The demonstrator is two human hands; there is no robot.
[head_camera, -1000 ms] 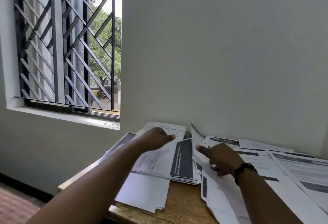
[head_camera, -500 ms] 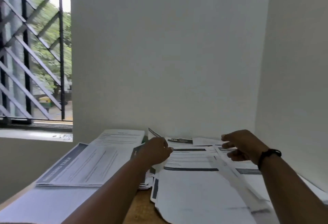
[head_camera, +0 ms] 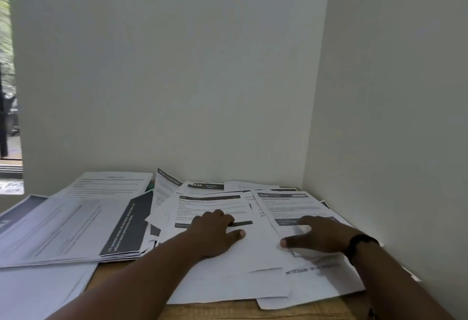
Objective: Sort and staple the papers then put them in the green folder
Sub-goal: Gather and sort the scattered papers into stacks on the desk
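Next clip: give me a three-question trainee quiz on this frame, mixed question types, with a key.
1. True or false: the left hand rests flat on the loose white printed sheets piled on the wooden table.
2. Multiple choice: the black wristband is on A) the left wrist, B) the right wrist, C) neither.
3. Fill in: the neater stack of white papers with a dark side band lies to the ____ of both hands.

Key: 1 true. 2 B, just behind the right hand. 3 left.
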